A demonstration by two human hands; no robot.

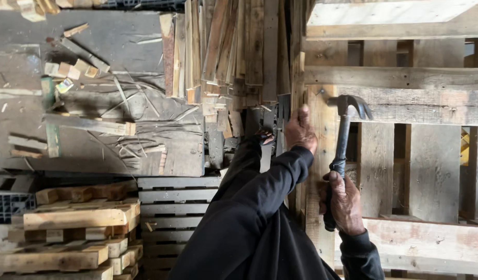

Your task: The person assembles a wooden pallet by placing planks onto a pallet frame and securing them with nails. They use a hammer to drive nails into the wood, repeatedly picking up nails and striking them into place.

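Observation:
My right hand (343, 201) grips the handle of a dark claw hammer (347, 111), whose head rests against a board of the wooden pallet (404, 83) beside a bent nail (318, 92). My left hand (300, 130) presses on the pallet's upright edge board (322, 155), fingers curled around its side. Both arms wear dark sleeves. The hammer head sits just right of my left hand.
A pile of thin wooden slats (228, 46) leans at the top centre. Stacked short timber blocks (78, 228) sit at the lower left. Scrap wood and shavings (109, 109) litter the grey floor. A dark slatted plastic pallet (171, 202) lies beside my left arm.

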